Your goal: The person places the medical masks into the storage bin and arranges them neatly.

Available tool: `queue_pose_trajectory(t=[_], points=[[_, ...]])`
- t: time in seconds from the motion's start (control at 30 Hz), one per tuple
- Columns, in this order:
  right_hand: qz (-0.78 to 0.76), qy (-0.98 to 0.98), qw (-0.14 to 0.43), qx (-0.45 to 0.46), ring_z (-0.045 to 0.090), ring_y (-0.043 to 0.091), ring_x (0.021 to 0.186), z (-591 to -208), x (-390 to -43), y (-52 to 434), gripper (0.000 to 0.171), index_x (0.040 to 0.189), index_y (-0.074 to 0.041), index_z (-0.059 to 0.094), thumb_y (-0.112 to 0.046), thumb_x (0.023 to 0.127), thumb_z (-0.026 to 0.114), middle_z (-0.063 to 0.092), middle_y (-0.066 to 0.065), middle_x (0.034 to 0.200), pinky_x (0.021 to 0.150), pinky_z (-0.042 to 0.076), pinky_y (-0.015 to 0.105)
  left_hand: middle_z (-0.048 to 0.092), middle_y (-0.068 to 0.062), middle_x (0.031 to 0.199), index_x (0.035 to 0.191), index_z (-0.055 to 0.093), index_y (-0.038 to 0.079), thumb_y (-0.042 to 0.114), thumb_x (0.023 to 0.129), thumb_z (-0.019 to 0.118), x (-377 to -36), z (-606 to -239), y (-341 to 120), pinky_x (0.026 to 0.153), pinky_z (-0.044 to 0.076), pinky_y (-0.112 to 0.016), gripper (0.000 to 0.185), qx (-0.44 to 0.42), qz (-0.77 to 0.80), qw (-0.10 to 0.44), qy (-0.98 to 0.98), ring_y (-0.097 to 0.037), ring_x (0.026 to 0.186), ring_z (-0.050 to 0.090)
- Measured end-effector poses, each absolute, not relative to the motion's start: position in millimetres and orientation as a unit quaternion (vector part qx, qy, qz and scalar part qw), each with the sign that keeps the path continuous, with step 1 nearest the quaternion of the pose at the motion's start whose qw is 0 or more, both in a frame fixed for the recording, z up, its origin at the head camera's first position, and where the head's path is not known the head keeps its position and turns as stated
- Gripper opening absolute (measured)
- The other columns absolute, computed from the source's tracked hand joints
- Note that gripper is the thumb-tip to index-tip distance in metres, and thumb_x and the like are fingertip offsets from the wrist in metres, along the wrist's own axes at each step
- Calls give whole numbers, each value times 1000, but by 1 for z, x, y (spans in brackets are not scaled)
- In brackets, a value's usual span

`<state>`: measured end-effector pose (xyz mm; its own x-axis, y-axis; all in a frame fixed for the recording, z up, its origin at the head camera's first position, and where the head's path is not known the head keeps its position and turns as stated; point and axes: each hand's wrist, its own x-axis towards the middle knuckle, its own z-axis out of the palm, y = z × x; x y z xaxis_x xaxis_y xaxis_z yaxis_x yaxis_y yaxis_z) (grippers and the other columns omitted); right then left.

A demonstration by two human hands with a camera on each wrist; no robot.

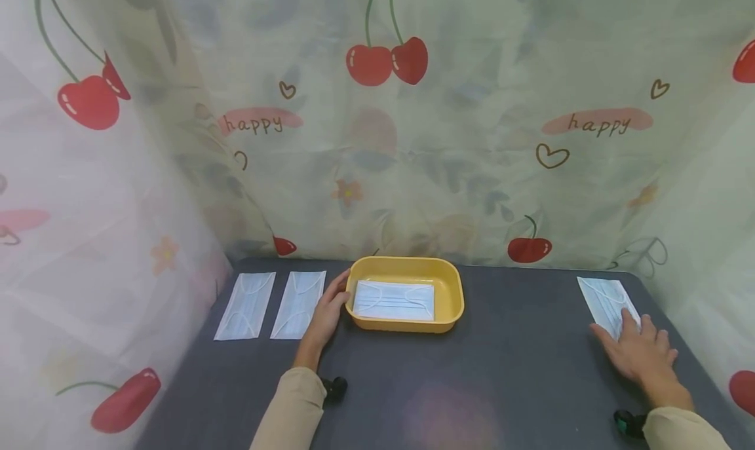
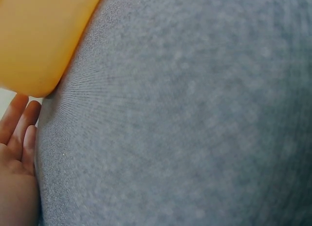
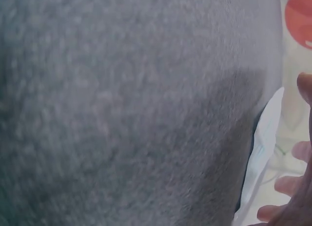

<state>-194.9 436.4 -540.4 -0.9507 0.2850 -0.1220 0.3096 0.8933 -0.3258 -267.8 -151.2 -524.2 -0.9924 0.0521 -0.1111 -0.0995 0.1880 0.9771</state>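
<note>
In the head view, my left hand (image 1: 326, 312) is at the left end of a yellow plastic basket (image 1: 403, 327), its fingers touching the outer wall near the rim. The left wrist view shows these fingers (image 2: 19, 121) fairly straight against the yellow corner. A blue-and-white face mask (image 1: 394, 301) lies crosswise inside the basket. At the far right, my right hand (image 1: 643, 355) is spread over the near end of another face mask (image 1: 607, 299). In the right wrist view, a gap shows between the fingers and that mask (image 3: 261, 148).
Two more face masks (image 1: 244, 306) lie side by side on the dark grey table (image 1: 519, 365), left of the basket. A cherry-print curtain (image 1: 448, 175) hangs behind the table and along both sides.
</note>
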Motion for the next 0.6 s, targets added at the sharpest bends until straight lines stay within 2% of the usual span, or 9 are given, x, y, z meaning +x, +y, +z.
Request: queue_pose_trajectory(t=[0.07, 0.2, 0.33, 0.43, 0.6], points=[[-177, 971, 29, 160, 10, 76, 129, -543, -194, 441, 103, 154, 11, 8, -72, 98, 30, 5, 53, 146, 100, 15, 85, 48, -15, 156, 158, 39, 22, 19, 106, 45, -264, -518, -151, 125, 24, -59, 52, -15, 636, 61, 769, -34, 146, 42], [-176, 972, 11, 158, 14, 76, 128, -547, -190, 451, 101, 151, 18, 10, -67, 101, 33, 10, 55, 143, 103, 19, 82, 48, -14, 157, 158, 39, 25, 21, 106, 44, -276, -537, -152, 125, 23, -60, 52, -19, 637, 60, 768, -34, 147, 41], [-187, 969, 15, 161, 12, 77, 129, -545, -188, 454, 103, 149, 23, 7, -64, 101, 36, 7, 57, 142, 107, 15, 81, 48, -11, 157, 157, 40, 30, 26, 106, 46, -284, -554, -154, 125, 21, -61, 51, -20, 643, 49, 764, -33, 148, 41], [-199, 964, 30, 175, 11, 78, 129, -544, -188, 454, 105, 150, 21, 4, -64, 100, 39, 4, 57, 144, 107, 15, 81, 50, -9, 155, 154, 42, 35, 28, 105, 47, -284, -556, -154, 125, 22, -60, 50, -21, 645, 41, 763, -31, 147, 42], [-208, 954, 57, 210, 15, 76, 129, -543, -187, 451, 106, 153, 16, 4, -64, 98, 47, 1, 53, 147, 104, 24, 80, 54, -9, 151, 153, 44, 34, 26, 104, 47, -283, -557, -153, 124, 26, -58, 50, -14, 641, 27, 767, -30, 143, 47]])
